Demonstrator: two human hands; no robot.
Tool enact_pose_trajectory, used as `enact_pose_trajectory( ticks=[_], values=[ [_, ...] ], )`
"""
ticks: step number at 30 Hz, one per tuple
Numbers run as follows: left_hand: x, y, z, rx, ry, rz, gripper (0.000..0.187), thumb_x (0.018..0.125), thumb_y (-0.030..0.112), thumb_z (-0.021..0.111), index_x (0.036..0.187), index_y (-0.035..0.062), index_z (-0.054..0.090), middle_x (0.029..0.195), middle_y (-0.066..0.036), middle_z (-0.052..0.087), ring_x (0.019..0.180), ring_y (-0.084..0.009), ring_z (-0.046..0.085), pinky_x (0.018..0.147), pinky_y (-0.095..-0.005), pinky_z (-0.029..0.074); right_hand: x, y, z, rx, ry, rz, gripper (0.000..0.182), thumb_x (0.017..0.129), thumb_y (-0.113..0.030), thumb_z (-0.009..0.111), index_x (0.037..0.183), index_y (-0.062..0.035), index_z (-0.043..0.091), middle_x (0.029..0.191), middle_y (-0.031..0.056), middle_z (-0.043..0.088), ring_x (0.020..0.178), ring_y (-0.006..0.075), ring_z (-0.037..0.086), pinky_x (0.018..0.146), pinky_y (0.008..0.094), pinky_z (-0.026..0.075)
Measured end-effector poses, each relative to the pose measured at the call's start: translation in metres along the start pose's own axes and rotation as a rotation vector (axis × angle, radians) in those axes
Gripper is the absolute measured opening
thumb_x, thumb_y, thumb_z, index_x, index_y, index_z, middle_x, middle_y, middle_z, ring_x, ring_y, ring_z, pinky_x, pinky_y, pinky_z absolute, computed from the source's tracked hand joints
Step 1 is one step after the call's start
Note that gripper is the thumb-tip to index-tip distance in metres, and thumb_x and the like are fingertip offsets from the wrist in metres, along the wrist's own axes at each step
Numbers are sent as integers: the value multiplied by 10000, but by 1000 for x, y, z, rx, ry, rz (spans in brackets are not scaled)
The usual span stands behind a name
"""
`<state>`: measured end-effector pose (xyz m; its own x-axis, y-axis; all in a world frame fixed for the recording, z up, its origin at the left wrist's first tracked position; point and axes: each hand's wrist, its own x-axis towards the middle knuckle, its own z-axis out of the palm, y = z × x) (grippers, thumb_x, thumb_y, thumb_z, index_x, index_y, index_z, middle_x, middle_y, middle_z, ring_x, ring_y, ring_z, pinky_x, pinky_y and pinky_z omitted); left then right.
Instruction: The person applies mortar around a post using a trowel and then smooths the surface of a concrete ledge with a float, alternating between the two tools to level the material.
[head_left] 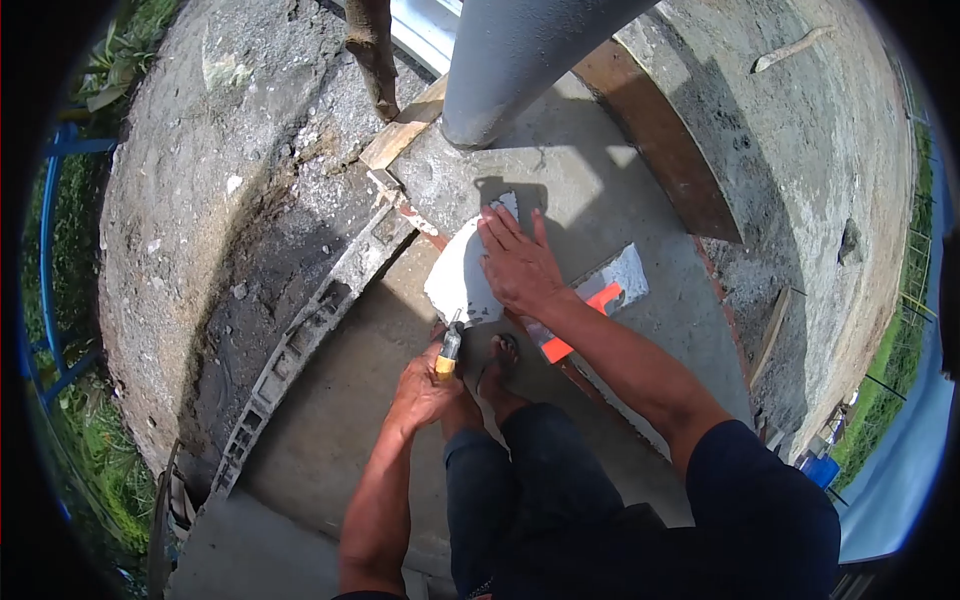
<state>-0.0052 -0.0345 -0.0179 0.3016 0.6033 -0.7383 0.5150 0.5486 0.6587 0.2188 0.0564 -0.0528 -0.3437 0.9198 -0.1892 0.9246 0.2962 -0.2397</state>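
A white, rough-edged piece (455, 270) lies on the grey concrete ledge, below the base of the grey column. My right hand (522, 262) rests on its upper right part with the fingers spread. Lower down, my left hand (425, 388) is wrapped round the yellow and black handle of a tool (447, 360). The tool's narrow metal tip points up at the lower edge of the white piece. Beside my right forearm lies a flat trowel (625, 272) with an orange handle, partly covered by the arm.
The grey column (520, 60) rises from the ledge. Curved brown boards (670, 140) edge it at the right. A wooden post (372, 60) stands at the upper left, above a wood block (400, 135). A ribbed grey strip (300, 345) runs down the left. My feet are below the white piece.
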Motion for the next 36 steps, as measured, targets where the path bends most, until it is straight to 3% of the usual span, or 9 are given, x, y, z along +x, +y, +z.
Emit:
enact_pose_trajectory(
  ticks=[4,8,14,19,24,27,28,31,36],
  values=[
    [33,39,-58,343,37,160,347,687,48,659,1012,-13,556,754,-196,581,729,-343,587,698,-390,471,20,22,-7,-40,101,58,538,959,-287,476,1422,-25,392,1536,112,330,1438,253,285,1160,579,125],
    [76,89,-94,588,13,227,347,696,65,671,1005,-61,576,808,-260,617,749,-378,594,719,-424,469,42,47,9,-52,110,163,538,979,-318,436,1431,-30,381,1549,115,306,1448,257,262,1170,563,109],
    [136,87,-127,771,-155,341,297,718,86,687,943,-58,557,704,-217,587,674,-307,581,676,-414,471,64,55,23,-14,99,236,538,980,-306,418,1437,-24,378,1551,132,300,1452,276,252,1174,540,139],
    [131,91,-131,547,-417,145,211,696,77,682,860,20,560,654,-40,565,562,-131,524,500,-342,435,42,52,25,-57,47,205,529,962,-294,443,1410,-15,415,1526,149,340,1430,296,297,1169,536,168],
    [86,64,-101,415,-469,-75,287,755,92,698,994,13,560,625,-13,534,553,-132,536,518,-316,441,-16,33,6,-32,-61,165,519,949,-282,465,1392,-14,438,1498,151,384,1400,303,353,1169,530,177],
    [74,64,-118,510,-353,114,276,767,100,711,972,3,553,619,-16,531,563,-115,549,526,-325,449,-5,24,-6,59,1,128,505,976,-280,422,1391,6,443,1511,153,368,1419,285,316,1181,524,139],
    [71,74,-128,344,-340,-30,258,771,88,709,944,4,536,625,-34,549,559,-110,560,523,-320,463,6,22,-7,61,12,105,506,974,-279,426,1392,4,443,1509,153,372,1418,285,318,1179,529,143],
    [96,74,-142,452,-314,35,227,767,59,696,901,20,517,620,-53,561,511,-112,552,464,-295,457,54,30,15,54,46,67,507,963,-268,441,1389,6,448,1505,155,381,1409,293,338,1171,546,157],
    [72,40,-103,442,-460,3,245,767,73,693,946,21,533,626,-38,556,522,-142,544,458,-293,441,-26,17,29,75,-15,105,524,949,-258,443,1392,21,444,1511,161,375,1402,308,351,1171,554,141]
  ],
)
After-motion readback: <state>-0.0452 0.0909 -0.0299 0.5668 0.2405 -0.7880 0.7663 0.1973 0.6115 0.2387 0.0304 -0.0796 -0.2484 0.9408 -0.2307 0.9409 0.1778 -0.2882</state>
